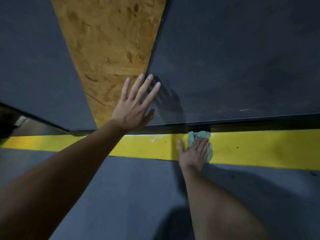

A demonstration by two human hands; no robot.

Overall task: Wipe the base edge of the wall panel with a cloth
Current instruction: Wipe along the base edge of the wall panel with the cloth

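View from the head camera, looking down at the foot of a wall. The left hand [134, 104] is resting flat against the dark grey wall panel [233, 66], close to that panel's lower left corner. Its fingers [136, 87] are lying straight and spread, holding nothing, with the fingertips reaching the seam where the panel is meeting a strip of bare chipboard [107, 40]. The hand is casting a blurred shadow on the panel just to its right.

The right hand [194, 153] is pressing a crumpled pale green cloth [199, 135] onto the yellow band [259, 149] that is running along the foot of the wall. Its fingers [201, 144] are lying flat and extended over the cloth rather than curling round it, and the thumb is stretching out to the left, touching the band itself. The cloth is sitting at the far edge of the yellow band, its upper end bunching against the dark recess directly beneath the panel's base edge [242, 122]. A further fold of cloth is showing beside the little finger.

A second dark panel [34, 66] is standing left of the chipboard. The grey floor [129, 187] is lying along the band's near edge, beneath both forearms.
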